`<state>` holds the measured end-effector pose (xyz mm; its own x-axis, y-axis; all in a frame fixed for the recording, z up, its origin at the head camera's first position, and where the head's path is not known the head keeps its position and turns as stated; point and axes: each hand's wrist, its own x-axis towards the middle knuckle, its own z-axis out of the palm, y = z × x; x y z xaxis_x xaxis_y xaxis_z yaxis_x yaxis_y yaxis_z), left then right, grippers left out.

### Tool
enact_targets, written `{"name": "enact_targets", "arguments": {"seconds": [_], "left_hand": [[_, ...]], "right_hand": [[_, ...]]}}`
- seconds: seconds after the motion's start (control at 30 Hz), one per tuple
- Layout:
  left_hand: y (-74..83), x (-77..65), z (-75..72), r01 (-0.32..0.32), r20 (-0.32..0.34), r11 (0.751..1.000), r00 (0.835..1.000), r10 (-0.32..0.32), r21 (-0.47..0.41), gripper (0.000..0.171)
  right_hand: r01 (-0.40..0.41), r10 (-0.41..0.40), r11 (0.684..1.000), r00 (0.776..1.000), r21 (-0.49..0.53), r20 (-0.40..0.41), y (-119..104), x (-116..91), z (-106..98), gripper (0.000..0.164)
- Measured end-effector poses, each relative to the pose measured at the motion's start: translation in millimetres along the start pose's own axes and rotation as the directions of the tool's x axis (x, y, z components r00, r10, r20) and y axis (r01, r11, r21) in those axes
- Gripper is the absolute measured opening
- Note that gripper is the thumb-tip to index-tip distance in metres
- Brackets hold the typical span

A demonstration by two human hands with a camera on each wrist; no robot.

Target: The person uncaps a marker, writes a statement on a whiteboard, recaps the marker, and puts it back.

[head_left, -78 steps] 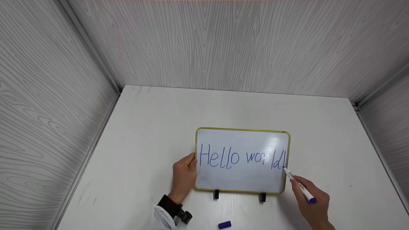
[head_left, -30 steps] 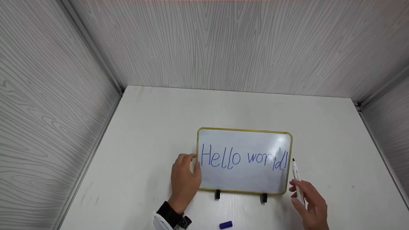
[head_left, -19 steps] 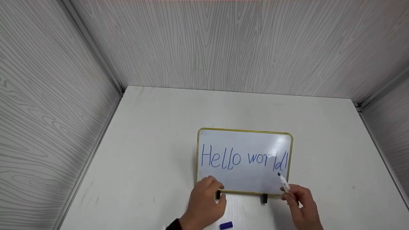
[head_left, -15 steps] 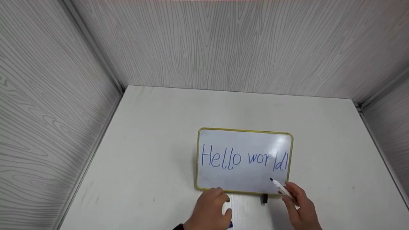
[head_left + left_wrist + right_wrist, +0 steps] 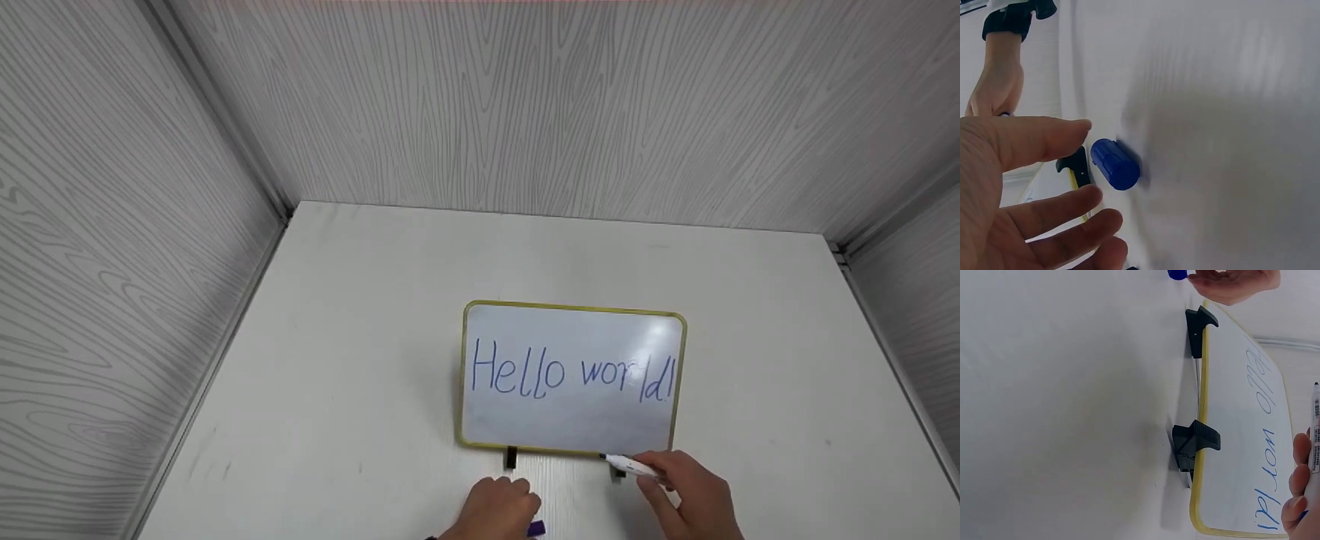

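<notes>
Near the bottom of the head view my left hand (image 5: 496,510) hovers beside a blue marker cap (image 5: 536,529) lying on the table. In the left wrist view, its thumb and fingers are spread apart, with the cap (image 5: 1116,165) just beyond the gap between them; I see no contact. My right hand (image 5: 691,491) pinches an uncapped white marker (image 5: 628,466), dark tip pointing left, by the lower right edge of the whiteboard. The yellow-framed whiteboard (image 5: 562,424) bears "Hello world!" in blue handwriting. Neither hand grips the board.
Two black stand clips hold the board's lower edge: a left clip (image 5: 511,458) and a right clip (image 5: 1199,439). The white table (image 5: 360,315) is bordered by grey wood-grain panels at the back (image 5: 525,112), left and right.
My left hand has let go of the board's left edge and come down beside the cap. The right hand has moved the marker off the writing, down and left, turning its tip leftward.
</notes>
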<state>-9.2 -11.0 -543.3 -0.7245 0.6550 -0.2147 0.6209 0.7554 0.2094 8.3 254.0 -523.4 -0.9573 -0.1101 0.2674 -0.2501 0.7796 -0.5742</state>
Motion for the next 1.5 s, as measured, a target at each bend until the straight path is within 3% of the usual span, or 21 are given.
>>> {"name": "enact_targets", "arguments": {"seconds": [0.13, 0.2, 0.33, 0.43, 0.5, 0.6, 0.7, 0.8, 1.07, 1.17, 1.3, 1.5], "left_hand": [[-1.8, 1.1, 5.1, 0.014, 0.041, 1.0, 0.999, -0.013, -0.003, 0.02], [-3.3, 1.2, 4.7, 0.021, 0.034, 0.999, 0.999, -0.02, -0.048, 0.023], [-5.9, 0.5, -3.6, 0.039, -0.039, 0.983, 0.998, -0.047, -0.18, 0.023], [-6.0, -0.4, -12.0, 0.032, -0.137, 0.964, 0.988, -0.07, -0.262, 0.02], [-5.2, -0.6, -15.6, 0.009, -0.231, 0.963, 0.97, -0.073, -0.268, 0.019], [-3.3, -0.4, -18.2, -0.033, -0.376, 0.971, 0.925, -0.061, -0.238, 0.016], [-1.7, 0.0, -19.0, -0.059, -0.469, 0.974, 0.882, -0.052, -0.22, 0.015], [0.3, 0.1, -21.8, -0.077, -0.465, 0.961, 0.884, -0.058, -0.267, 0.013], [4.5, -0.5, -28.1, -0.059, -0.412, 0.948, 0.908, -0.08, -0.314, 0.011], [4.6, -1.0, -28.7, -0.069, -0.422, 0.947, 0.904, -0.073, -0.313, 0.011], [4.6, -1.3, -28.3, -0.104, -0.462, 0.955, 0.886, -0.038, -0.278, 0.011], [6.1, -0.2, -28.7, -0.143, -0.451, 0.96, 0.892, 0.021, -0.239, 0.008]], "right_hand": [[-0.056, 0.056, 0.998, 0.997, 0.004, 0.043, -3.3, -0.5, 2.3, 0.023], [-0.049, 0.048, 0.999, 0.997, 0.008, 0.056, -4.2, -0.7, 2.9, 0.023], [-0.013, 0.011, 1.0, 0.997, 0.017, 0.076, -6.6, -1.4, 3.7, 0.023], [0.012, -0.013, 1.0, 0.995, 0.003, 0.094, -8.8, -2.4, 4.7, 0.026], [0.035, -0.034, 0.999, 0.995, -0.014, 0.098, -10.0, -3.2, 5.3, 0.029], [0.076, -0.072, 0.996, 0.992, -0.042, 0.1, -11.4, -3.5, 6.4, 0.031], [0.111, -0.105, 0.992, 0.989, -0.055, 0.102, -12.2, -2.7, 7.4, 0.031], [0.138, -0.133, 0.989, 0.986, -0.045, 0.103, -13.4, -1.3, 8.0, 0.032], [0.17, -0.166, 0.985, 0.979, -0.02, 0.117, -16.2, 0.5, 9.5, 0.034], [0.162, -0.159, 0.987, 0.979, -0.021, 0.124, -15.2, -0.8, 9.8, 0.033], [0.148, -0.144, 0.989, 0.978, -0.02, 0.154, -14.8, -2.2, 10.6, 0.029], [0.172, -0.167, 0.985, 0.967, -0.009, 0.19, -14.3, -3.3, 13.7, 0.025]]}}
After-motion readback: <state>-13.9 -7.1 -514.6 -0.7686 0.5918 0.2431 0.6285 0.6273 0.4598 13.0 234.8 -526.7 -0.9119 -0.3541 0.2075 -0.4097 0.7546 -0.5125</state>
